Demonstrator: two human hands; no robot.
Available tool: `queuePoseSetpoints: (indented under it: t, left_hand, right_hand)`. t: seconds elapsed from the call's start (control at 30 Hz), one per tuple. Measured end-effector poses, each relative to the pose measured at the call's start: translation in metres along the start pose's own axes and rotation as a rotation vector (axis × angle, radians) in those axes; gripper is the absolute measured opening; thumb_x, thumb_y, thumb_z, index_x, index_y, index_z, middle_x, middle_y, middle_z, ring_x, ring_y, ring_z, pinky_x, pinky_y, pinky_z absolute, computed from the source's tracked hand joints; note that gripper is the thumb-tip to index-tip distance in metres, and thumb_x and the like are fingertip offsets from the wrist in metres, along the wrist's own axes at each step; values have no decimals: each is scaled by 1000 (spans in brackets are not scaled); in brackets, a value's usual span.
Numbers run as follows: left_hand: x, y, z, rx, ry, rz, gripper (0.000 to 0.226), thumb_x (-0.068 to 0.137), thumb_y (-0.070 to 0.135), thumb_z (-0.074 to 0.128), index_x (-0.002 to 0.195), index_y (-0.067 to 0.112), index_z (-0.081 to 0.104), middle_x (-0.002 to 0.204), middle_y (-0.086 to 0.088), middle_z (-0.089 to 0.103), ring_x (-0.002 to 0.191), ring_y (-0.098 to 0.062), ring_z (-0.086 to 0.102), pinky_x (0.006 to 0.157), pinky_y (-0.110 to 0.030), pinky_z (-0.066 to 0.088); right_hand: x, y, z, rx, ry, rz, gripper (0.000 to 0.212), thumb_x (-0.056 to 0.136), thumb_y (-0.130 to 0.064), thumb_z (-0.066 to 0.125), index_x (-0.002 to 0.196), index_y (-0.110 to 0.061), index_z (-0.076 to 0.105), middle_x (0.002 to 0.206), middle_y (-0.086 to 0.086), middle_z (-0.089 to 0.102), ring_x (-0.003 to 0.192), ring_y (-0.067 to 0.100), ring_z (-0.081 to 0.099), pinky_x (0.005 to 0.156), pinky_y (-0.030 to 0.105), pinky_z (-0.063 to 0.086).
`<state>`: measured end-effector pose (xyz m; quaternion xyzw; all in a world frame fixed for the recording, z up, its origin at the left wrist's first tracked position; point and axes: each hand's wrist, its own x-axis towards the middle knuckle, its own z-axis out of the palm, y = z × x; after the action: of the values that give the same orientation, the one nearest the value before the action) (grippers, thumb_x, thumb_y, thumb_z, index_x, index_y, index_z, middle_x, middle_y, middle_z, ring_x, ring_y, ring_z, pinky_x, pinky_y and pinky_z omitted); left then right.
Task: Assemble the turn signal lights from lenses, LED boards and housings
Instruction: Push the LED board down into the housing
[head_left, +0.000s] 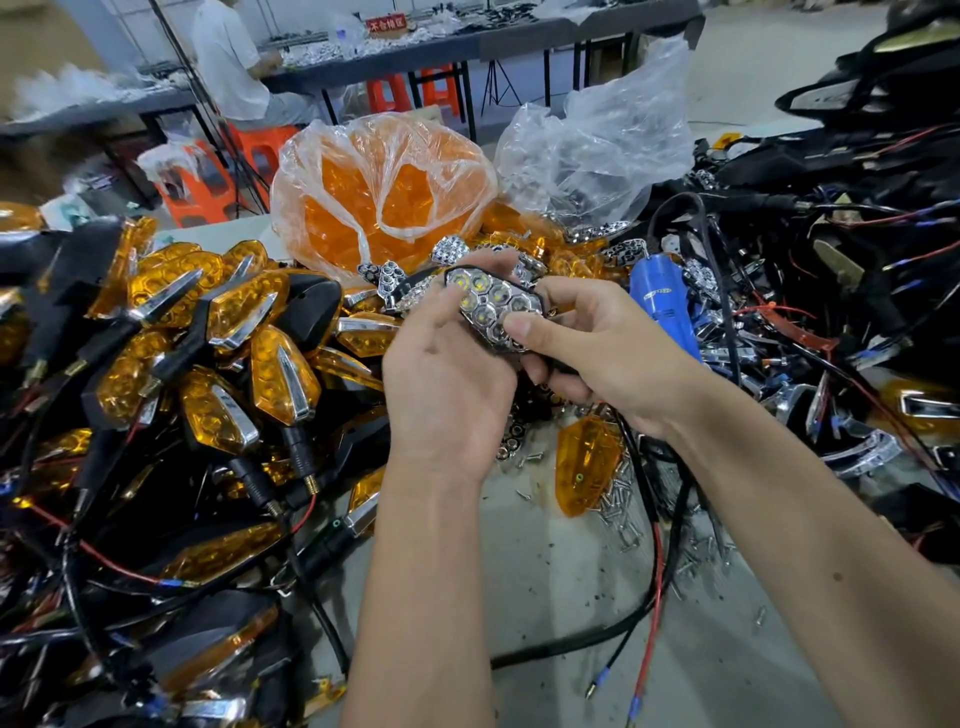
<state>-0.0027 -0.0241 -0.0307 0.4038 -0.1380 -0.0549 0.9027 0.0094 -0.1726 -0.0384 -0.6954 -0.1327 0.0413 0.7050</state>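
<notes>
Seating the chrome reflector with its LED board into a black housing, both hands on it.

My left hand (447, 364) curls under the housing (540, 301) to cradle it; my right hand (587, 353) grips the far side, thumb (524, 328) pressing the reflector (493, 306) flat so it sits square. The loose amber lens (587, 462) waits just below my right wrist, finished lights (234, 353) piled left of my left hand.

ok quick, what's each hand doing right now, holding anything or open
Left hand: fingers curled round the chrome reflector unit, holding it.
Right hand: also holding the same unit, thumb pressed on its face.
</notes>
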Motion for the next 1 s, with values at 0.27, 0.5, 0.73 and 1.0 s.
queuePoseSetpoints:
  t: [0.27,0.5,0.73,1.0]
  left_hand:
    - [6,-6,-7,419,301,93,20,104,21,62,89,13,71,95,-17,64,90,-28,58,88,-52,51]
    - [6,-5,-13,522,279,123,32,103,17,64,72,16,69,77,-6,67,76,-20,64,74,-38,60]
    - [4,-12,-16,667,385,134,32,84,45,83,71,26,60,73,-6,60,73,-26,59,78,-63,60]
    - [5,-12,-23,782,253,244,35,82,51,83,84,23,61,68,10,60,64,-6,56,58,-21,48]
  right_hand:
    - [-1,-1,-5,33,60,71,25,92,-28,79,93,-13,58,64,7,59,40,12,34,38,16,23]
    - [-2,1,-7,-5,36,80,31,85,-41,82,93,-17,64,75,7,70,50,16,54,41,25,38]
    - [0,1,-7,-476,96,-161,42,74,-42,92,106,-27,70,100,-5,71,84,14,68,69,24,53]
    - [-5,-6,-10,-303,36,-86,47,72,-22,95,107,-6,67,104,19,72,87,27,69,86,52,57]
